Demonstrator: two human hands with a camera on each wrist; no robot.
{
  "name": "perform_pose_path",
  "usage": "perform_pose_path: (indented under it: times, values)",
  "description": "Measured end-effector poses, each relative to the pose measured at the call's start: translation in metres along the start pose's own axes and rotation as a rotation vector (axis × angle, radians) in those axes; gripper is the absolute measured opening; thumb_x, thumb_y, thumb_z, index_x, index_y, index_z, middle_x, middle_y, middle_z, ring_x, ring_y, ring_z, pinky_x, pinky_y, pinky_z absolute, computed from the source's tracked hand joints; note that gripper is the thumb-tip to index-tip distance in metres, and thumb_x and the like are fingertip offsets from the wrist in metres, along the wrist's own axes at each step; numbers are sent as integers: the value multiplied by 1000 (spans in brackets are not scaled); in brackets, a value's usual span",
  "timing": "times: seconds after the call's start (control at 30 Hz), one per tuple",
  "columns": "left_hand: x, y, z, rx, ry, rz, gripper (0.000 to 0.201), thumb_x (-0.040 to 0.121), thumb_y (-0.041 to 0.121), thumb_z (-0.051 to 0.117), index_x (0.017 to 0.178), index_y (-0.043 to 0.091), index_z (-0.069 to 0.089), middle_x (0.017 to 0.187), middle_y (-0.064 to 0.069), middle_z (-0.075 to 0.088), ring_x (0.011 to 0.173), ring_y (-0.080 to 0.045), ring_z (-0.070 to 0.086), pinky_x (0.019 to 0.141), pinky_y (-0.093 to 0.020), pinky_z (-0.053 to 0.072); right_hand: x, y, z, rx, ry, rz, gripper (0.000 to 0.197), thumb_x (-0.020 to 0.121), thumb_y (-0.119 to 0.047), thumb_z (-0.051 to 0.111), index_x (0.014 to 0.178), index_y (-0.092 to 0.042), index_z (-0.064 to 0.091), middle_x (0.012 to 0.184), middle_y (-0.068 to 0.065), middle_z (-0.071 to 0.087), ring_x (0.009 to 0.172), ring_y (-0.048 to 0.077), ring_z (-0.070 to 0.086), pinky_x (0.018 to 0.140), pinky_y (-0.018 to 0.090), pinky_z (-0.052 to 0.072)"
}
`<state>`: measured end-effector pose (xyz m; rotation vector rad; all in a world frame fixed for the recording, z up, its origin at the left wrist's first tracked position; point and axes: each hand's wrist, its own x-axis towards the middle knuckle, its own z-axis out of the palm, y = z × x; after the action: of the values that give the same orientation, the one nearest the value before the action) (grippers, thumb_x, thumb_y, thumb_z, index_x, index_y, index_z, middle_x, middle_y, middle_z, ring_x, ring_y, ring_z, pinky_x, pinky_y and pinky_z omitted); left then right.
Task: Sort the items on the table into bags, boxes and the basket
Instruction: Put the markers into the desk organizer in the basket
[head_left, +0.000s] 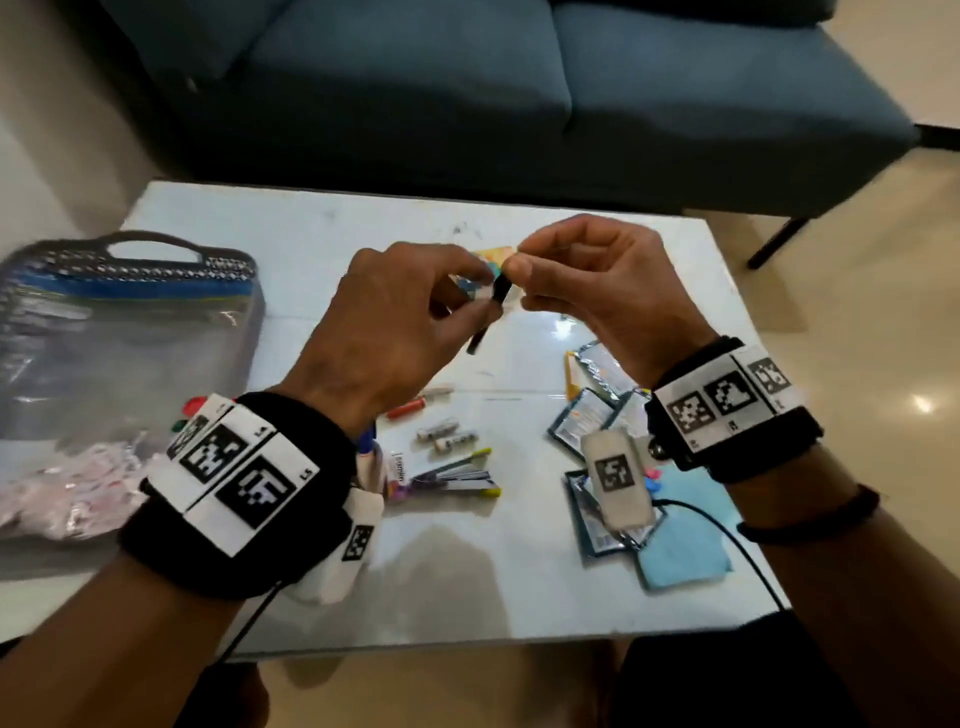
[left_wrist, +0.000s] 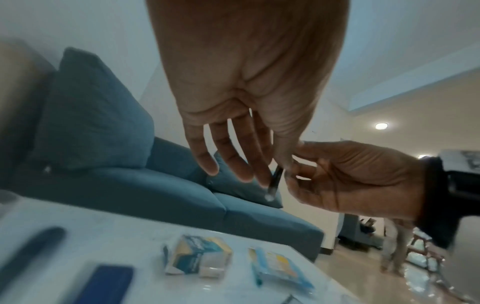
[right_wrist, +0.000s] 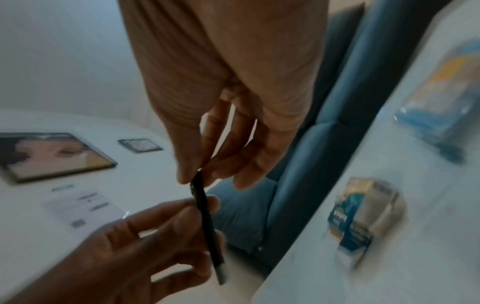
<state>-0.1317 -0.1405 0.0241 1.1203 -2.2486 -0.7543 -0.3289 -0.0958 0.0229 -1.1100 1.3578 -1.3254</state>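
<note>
Above the white table (head_left: 322, 228), both hands share a thin black pen (right_wrist: 207, 224): right hand (head_left: 587, 291) pinching its top, left hand (head_left: 395, 317) fingers closed round the shaft. Possibly recapping; blur hides it. Step: sorting stationery. Next: carry it to the clear zip bag (head_left: 119, 353).

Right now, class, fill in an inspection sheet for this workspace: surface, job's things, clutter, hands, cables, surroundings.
Surface: white table, glossy, some marks.
Job's things: clear bag at left; batteries, stapler, sachets, blue cloth lying loose.
Clutter: small boxes at the far edge.
Hands: left hand and right hand both pinch a black pen above the table; a fingertip grip.
Cables: black cable from the right wrist.
Surroundings: blue sofa behind.
</note>
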Motion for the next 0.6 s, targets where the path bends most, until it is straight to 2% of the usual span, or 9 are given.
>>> perform_pose_path:
  times: [0.07, 0.17, 0.23, 0.33, 0.4, 0.43, 0.47, 0.53, 0.6]
  values:
    - [5, 14, 22, -71, 9, 12, 27, 90, 39, 75, 113, 27, 75, 91, 11, 77, 77, 0, 72, 79, -12, 54, -8, 0, -17, -108, -46, -28, 21, 86, -5, 76, 102, 6, 69, 94, 19, 73, 85, 28, 72, 82, 38, 62]
    - [3, 29, 48, -180, -27, -40, 22, 87, 39, 78, 105, 27, 78, 80, 11, 76, 72, 5, 69, 64, -3, 46, -23, 13, -40, -3, -92, 6, 22, 84, -6, 74, 100, 7, 67, 91, 23, 69, 83, 31, 70, 83, 40, 59]
    - [0, 34, 59, -228, -71, -49, 16, 88, 37, 78, 98, 26, 79, 76, 13, 75, 70, 7, 68, 60, -3, 44, -32, 17, -56, 45, -125, 38, 19, 85, -8, 72, 99, 5, 68, 92, 21, 71, 85, 32, 71, 87, 45, 58]
    - [-4, 35, 64, -207, -109, -51, 7, 90, 29, 76, 90, 22, 76, 75, 17, 71, 72, 7, 66, 59, -1, 41, -40, 18, -78, 34, -166, 141, 26, 89, -10, 67, 110, 6, 67, 106, 22, 73, 96, 35, 72, 91, 47, 59]
    - [-2, 32, 62, -193, -80, -89, 9, 91, 34, 74, 91, 25, 73, 79, 17, 72, 71, 7, 67, 62, -2, 44, -39, 28, -90, -230, -93, 192, 34, 84, -22, 76, 109, 1, 72, 105, 19, 75, 94, 30, 73, 92, 48, 60]
    - [-1, 30, 60, -199, -61, -109, 11, 91, 36, 73, 92, 26, 73, 81, 15, 73, 69, 6, 68, 67, -5, 48, -38, 38, -98, -493, -52, 200, 38, 80, -30, 81, 107, -5, 75, 100, 14, 77, 91, 24, 73, 91, 44, 61]
    - [0, 28, 57, -214, -40, -129, 13, 91, 38, 73, 94, 26, 72, 83, 14, 75, 68, 4, 70, 74, -13, 54, -38, 48, -105, -774, -49, 224, 42, 76, -37, 85, 107, -11, 76, 99, 6, 77, 90, 18, 72, 88, 38, 60]
    - [2, 26, 53, -251, -12, -165, 14, 90, 40, 74, 93, 26, 71, 82, 11, 76, 67, -1, 73, 78, -31, 61, -42, 66, -111, -1157, -154, 322, 55, 71, -49, 87, 116, -22, 72, 106, -2, 69, 98, 17, 66, 84, 29, 51]
    - [3, 26, 48, -264, -3, -179, 13, 90, 40, 74, 93, 27, 70, 80, 11, 76, 65, -2, 73, 75, -34, 62, -46, 82, -113, -1249, -247, 376, 69, 67, -59, 86, 125, -30, 67, 116, 0, 59, 109, 21, 58, 88, 31, 46]
